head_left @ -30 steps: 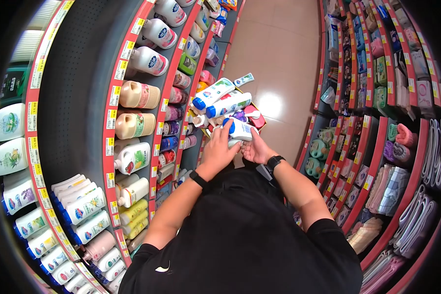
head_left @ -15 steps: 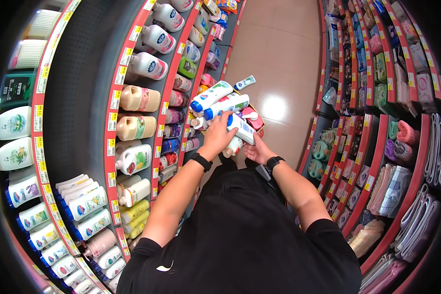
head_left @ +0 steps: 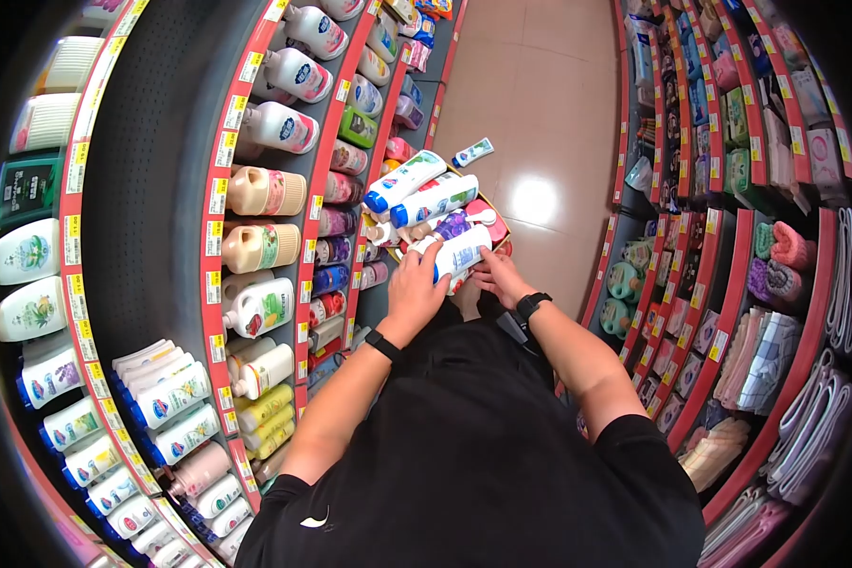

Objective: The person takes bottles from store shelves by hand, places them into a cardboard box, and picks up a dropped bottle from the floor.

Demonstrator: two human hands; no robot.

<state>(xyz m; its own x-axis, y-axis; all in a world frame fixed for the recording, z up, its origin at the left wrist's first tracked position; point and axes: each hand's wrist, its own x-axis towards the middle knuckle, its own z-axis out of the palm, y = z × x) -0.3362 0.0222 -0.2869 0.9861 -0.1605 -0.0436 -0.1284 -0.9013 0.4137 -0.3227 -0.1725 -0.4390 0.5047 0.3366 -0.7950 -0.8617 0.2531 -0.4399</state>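
Observation:
A white bottle with a blue cap (head_left: 462, 250) lies across the near side of a filled box, its printed label facing up. My left hand (head_left: 417, 290) grips its capped end. My right hand (head_left: 502, 280) has its fingers at the other end. Two more white bottles with blue caps, a left one (head_left: 409, 180) and a right one (head_left: 437, 200), rest on top of the box's contents. Between them and the held bottle shows a purple-patterned item (head_left: 452, 225). A pink item (head_left: 484, 212) sits at the right inside the box (head_left: 504, 223), whose yellowish rim is partly visible.
Shelves with red edges (head_left: 325, 172) and bottles stand close on the left. Shelves on the right hold rolled towels (head_left: 788, 246) and folded cloths. Tiled floor (head_left: 530, 104) runs ahead between them. A small white-and-green package (head_left: 473, 152) is beyond the box.
The held bottle has turned to lie flatter with its label up, and both hands have shifted their hold. The left hand has drawn back from the other bottles, exposing the purple item.

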